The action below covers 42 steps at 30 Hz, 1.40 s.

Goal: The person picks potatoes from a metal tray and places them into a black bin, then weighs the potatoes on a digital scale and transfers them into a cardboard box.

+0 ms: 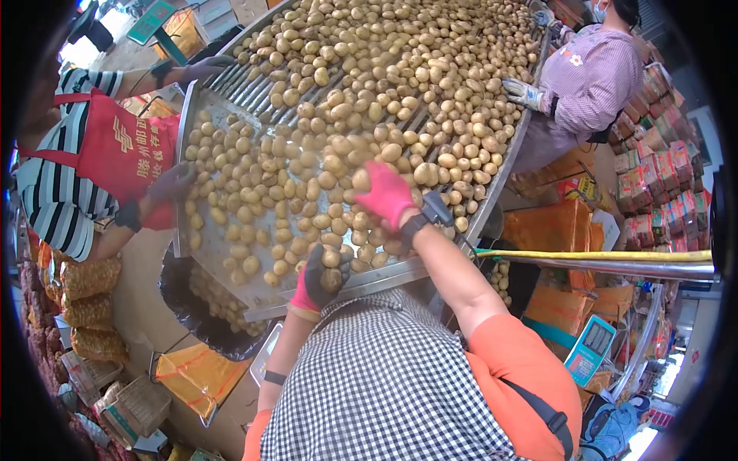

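Many potatoes (296,230) cover a metal sorting table (354,290) in front of me. My left hand (317,283), in a pink glove with a dark palm, is at the near edge of the table. Its fingers curl around potatoes (331,278). Over the middle of the heap reaches my right hand (387,196), in a pink glove. It grips a single potato (361,180) at the fingertips. The palm side of the right hand is hidden, and the potatoes around it are slightly blurred.
A person in a red apron (138,142) works at the left side; another in a checked purple top (584,77) stands at the right. Below the left edge, a black-lined container (173,296) holds potatoes. A yellow hose (600,254) runs along the right, near a scale display (590,349).
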Available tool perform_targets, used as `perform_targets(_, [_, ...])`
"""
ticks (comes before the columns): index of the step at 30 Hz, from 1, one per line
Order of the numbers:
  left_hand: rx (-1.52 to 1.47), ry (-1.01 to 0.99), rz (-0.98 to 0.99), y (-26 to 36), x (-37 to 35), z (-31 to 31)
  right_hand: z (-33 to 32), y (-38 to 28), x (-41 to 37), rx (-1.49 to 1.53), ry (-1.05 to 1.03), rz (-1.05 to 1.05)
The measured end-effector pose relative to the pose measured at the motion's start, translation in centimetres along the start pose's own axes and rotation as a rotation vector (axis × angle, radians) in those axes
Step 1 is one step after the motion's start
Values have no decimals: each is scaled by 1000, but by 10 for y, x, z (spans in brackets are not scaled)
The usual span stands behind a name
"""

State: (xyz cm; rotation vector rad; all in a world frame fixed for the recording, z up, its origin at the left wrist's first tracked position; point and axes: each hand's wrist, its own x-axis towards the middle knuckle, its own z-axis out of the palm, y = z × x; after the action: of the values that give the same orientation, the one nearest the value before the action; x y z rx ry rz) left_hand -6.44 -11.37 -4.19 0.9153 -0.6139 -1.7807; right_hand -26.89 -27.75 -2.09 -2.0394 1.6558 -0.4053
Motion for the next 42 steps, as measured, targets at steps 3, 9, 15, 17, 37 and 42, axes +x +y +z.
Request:
perform_targets(3, [285,109,-42,-20,2,-26,-25,-25,41,162,-63,-10])
perform_targets(9, [1070,52,742,33,-7,13,-11,-46,149,-271,-583,-82])
perform_targets(15, [1421,99,719,54,-4,18,19,-7,148,401,-537,-45])
perform_targets(17, [1323,100,663,53,-7,18,-2,-22,80,977,-402,180])
perform_targets(37, [960,-10,503,-17,2,-10,-130,96,-359,-217,-291,792])
perform_targets(42, [1034,24,498,3,-9,5,-62,32,-210,162,38,186])
